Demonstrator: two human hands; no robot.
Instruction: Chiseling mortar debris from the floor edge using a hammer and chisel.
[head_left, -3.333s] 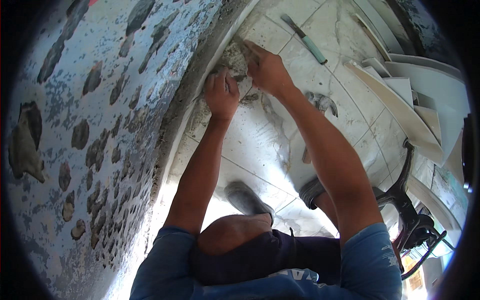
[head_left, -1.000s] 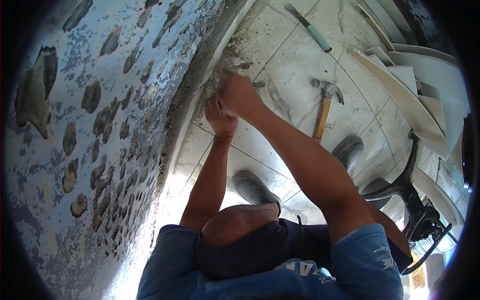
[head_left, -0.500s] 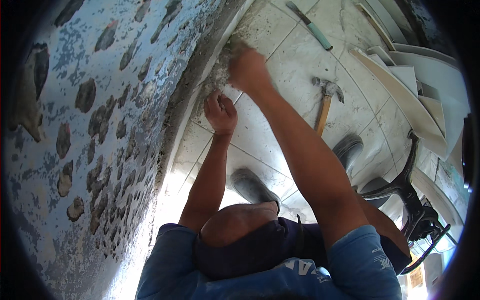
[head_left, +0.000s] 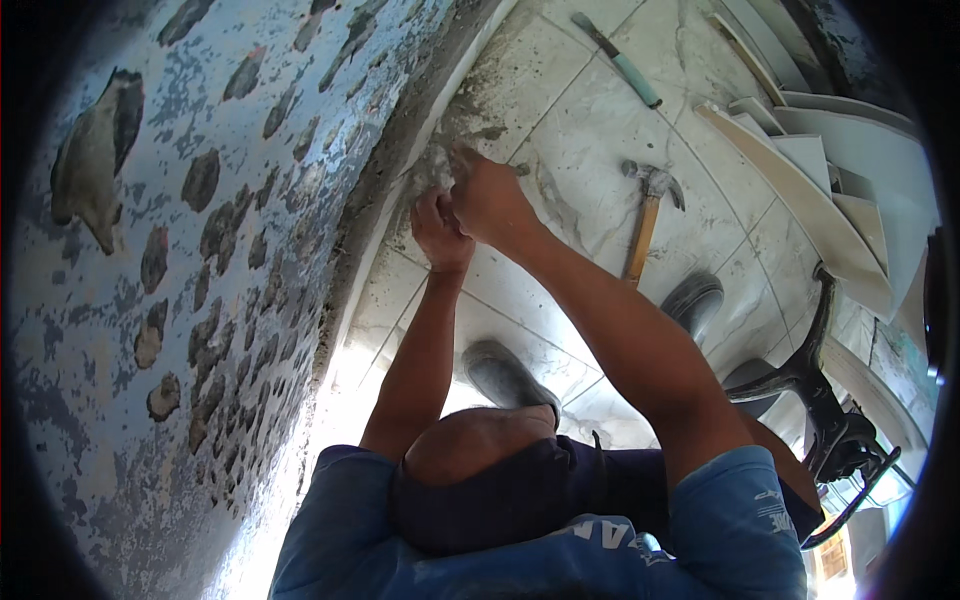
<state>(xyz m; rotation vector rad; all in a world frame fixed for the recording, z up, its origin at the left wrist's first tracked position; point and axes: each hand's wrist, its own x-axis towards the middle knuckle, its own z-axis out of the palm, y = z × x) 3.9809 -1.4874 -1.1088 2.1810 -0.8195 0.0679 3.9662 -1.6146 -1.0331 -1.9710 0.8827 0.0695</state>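
Note:
My right hand (head_left: 493,203) is closed low over the floor beside the foot of the wall, its knuckles turned up. Whatever its fingers hold is hidden. Right against it on the left, my left hand (head_left: 440,232) has its fingers curled in, and their contents cannot be made out. Pale crumbly rubble (head_left: 430,165) lies just beyond both hands, along the wall's base. A claw hammer (head_left: 643,235) with a wooden handle rests on the tiles to the right. Farther off lies a narrow-bladed tool (head_left: 632,75) with a teal handle.
A chipped blue-grey wall (head_left: 130,330) rises at the left. Pale curved panels (head_left: 850,230) lean at the right, near a black forked frame (head_left: 800,380). My dark boots (head_left: 505,372) stand on the dusty tiled floor (head_left: 570,120).
My right hand has come back toward me and now meets the left hand, which has hardly moved. The hammer and the teal-handled tool lie where they were.

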